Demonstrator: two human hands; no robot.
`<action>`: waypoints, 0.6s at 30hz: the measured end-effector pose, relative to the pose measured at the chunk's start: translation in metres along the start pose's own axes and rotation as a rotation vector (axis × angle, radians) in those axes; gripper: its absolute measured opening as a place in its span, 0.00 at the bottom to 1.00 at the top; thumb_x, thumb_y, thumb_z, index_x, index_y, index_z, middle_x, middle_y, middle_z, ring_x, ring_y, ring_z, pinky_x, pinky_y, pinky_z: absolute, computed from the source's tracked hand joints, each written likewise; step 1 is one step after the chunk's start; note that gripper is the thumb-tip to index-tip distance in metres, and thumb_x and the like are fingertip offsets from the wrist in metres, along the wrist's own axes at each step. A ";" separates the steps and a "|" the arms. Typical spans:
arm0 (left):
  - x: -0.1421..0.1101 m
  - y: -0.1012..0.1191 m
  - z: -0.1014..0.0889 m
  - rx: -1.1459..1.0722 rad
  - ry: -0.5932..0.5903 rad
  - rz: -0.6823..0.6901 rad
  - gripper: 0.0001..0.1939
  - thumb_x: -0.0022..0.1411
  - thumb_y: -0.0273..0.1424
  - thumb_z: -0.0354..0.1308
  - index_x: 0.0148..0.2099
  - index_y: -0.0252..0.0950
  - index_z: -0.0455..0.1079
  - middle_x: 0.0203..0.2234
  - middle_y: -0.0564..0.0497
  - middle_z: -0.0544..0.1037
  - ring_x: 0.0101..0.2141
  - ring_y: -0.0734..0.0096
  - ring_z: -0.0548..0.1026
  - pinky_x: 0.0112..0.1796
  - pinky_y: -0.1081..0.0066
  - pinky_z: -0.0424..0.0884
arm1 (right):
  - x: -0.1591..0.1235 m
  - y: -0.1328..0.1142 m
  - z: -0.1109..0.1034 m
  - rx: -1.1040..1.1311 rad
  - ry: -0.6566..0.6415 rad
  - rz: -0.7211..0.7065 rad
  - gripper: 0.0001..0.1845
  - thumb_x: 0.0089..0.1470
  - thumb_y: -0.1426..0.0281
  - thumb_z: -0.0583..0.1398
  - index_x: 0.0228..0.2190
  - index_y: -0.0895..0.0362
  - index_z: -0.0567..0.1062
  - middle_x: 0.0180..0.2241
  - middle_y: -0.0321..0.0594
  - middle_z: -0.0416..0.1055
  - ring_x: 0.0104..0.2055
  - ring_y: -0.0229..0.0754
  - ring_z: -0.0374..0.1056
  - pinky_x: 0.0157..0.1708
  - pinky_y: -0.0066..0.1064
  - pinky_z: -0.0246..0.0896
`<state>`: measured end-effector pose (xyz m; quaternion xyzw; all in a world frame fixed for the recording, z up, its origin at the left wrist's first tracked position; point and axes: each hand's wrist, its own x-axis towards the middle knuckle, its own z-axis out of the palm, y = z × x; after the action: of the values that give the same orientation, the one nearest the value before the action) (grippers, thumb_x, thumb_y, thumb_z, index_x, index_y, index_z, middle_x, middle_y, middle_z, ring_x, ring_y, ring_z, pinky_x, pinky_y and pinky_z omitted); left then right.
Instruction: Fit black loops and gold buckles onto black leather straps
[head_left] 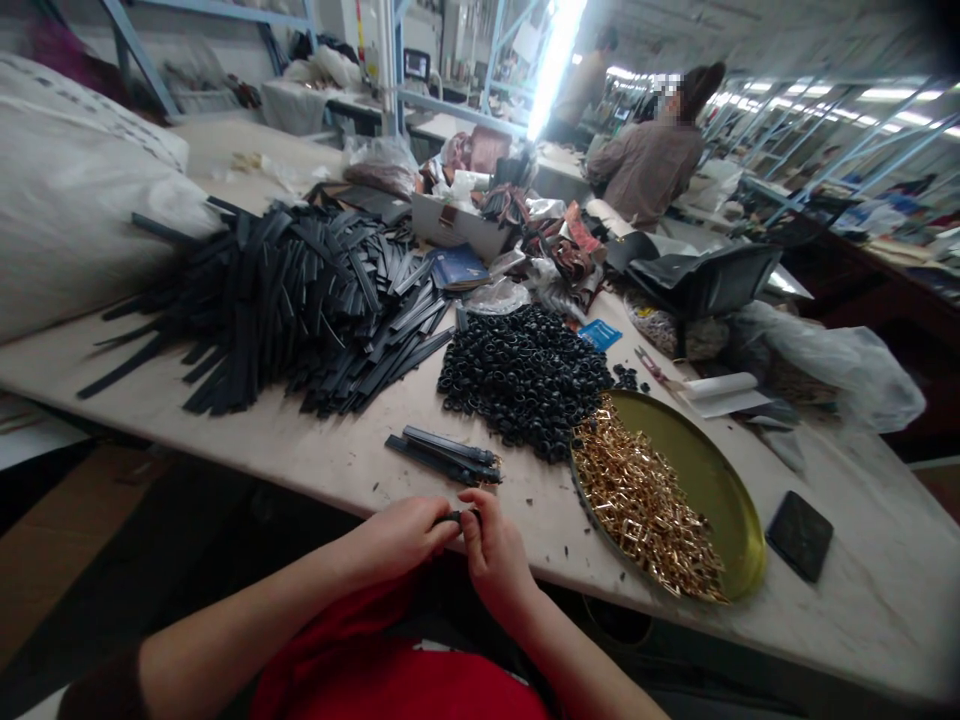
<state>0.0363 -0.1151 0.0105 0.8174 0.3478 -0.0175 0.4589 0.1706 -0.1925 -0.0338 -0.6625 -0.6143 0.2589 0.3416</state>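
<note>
At the table's front edge, my left hand [401, 535] and my right hand [496, 555] meet, fingers closed in a pinch. Between them shows a bit of a black strap [454, 517]; the fingers hide most of it. Just beyond lie several black straps [442, 455] side by side, with gold-coloured metal at their right ends. A heap of small black loops [529, 375] sits farther back. To its right, a round gold-coloured tray [701, 465] holds a pile of gold-coloured metal buckles [637, 500].
A large pile of loose black straps [285, 300] covers the table's left side, beside a big white sack [82, 190]. A dark phone [800, 535] lies right of the tray. Small snips [651, 366], a blue card [600, 334] and leather scraps lie behind. A person [649, 165] stands farther off.
</note>
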 end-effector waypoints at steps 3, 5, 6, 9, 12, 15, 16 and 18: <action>0.018 -0.009 -0.004 0.211 0.112 0.049 0.13 0.61 0.36 0.45 0.36 0.36 0.69 0.30 0.48 0.76 0.31 0.65 0.73 0.32 0.72 0.64 | 0.017 -0.001 0.000 0.013 0.072 0.027 0.13 0.59 0.67 0.44 0.40 0.58 0.63 0.27 0.39 0.69 0.26 0.40 0.66 0.26 0.29 0.56; 0.035 -0.015 -0.012 0.344 0.174 0.122 0.13 0.61 0.37 0.47 0.36 0.36 0.70 0.29 0.48 0.76 0.31 0.65 0.73 0.32 0.71 0.65 | 0.031 0.001 -0.006 -0.071 0.093 0.032 0.14 0.59 0.67 0.44 0.39 0.58 0.65 0.26 0.39 0.69 0.27 0.41 0.66 0.27 0.31 0.57; 0.043 -0.019 -0.017 0.394 0.203 0.156 0.13 0.60 0.37 0.48 0.36 0.36 0.70 0.29 0.48 0.76 0.31 0.65 0.73 0.33 0.71 0.66 | 0.038 0.003 -0.010 -0.143 0.098 0.018 0.14 0.58 0.67 0.45 0.37 0.58 0.67 0.27 0.40 0.70 0.29 0.42 0.66 0.30 0.32 0.57; 0.062 -0.032 -0.030 0.461 0.271 0.209 0.11 0.58 0.34 0.52 0.42 0.36 0.69 0.36 0.47 0.75 0.38 0.63 0.72 0.39 0.69 0.66 | 0.054 0.021 -0.016 -0.306 0.135 -0.033 0.13 0.56 0.66 0.49 0.35 0.58 0.70 0.36 0.45 0.71 0.40 0.48 0.65 0.42 0.40 0.56; 0.068 -0.050 -0.029 0.504 0.308 0.217 0.17 0.56 0.32 0.56 0.49 0.36 0.65 0.47 0.43 0.70 0.46 0.60 0.68 0.46 0.64 0.63 | 0.060 0.044 -0.008 -0.189 0.200 -0.005 0.17 0.57 0.65 0.48 0.42 0.60 0.69 0.45 0.50 0.67 0.49 0.48 0.61 0.49 0.42 0.54; 0.065 -0.064 -0.017 0.594 0.354 0.263 0.18 0.57 0.32 0.55 0.51 0.35 0.64 0.50 0.43 0.68 0.50 0.58 0.65 0.49 0.60 0.60 | 0.064 0.058 0.009 0.055 0.267 0.031 0.20 0.59 0.63 0.44 0.46 0.60 0.66 0.48 0.50 0.64 0.51 0.45 0.59 0.52 0.42 0.52; 0.064 -0.066 -0.014 0.618 0.371 0.276 0.18 0.58 0.31 0.54 0.51 0.36 0.64 0.50 0.44 0.68 0.50 0.59 0.64 0.50 0.60 0.59 | 0.065 0.059 0.013 0.132 0.294 0.043 0.21 0.59 0.63 0.44 0.46 0.60 0.66 0.48 0.49 0.65 0.51 0.45 0.59 0.52 0.42 0.52; 0.064 -0.067 -0.017 0.645 0.383 0.250 0.18 0.59 0.33 0.53 0.51 0.37 0.63 0.49 0.47 0.69 0.49 0.63 0.65 0.51 0.64 0.59 | 0.068 0.058 0.019 0.263 0.332 0.068 0.21 0.59 0.62 0.43 0.46 0.59 0.66 0.48 0.48 0.65 0.51 0.45 0.60 0.51 0.42 0.52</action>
<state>0.0405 -0.0443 -0.0513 0.9441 0.3015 0.0831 0.1038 0.2009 -0.1234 -0.0856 -0.6661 -0.4877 0.2358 0.5127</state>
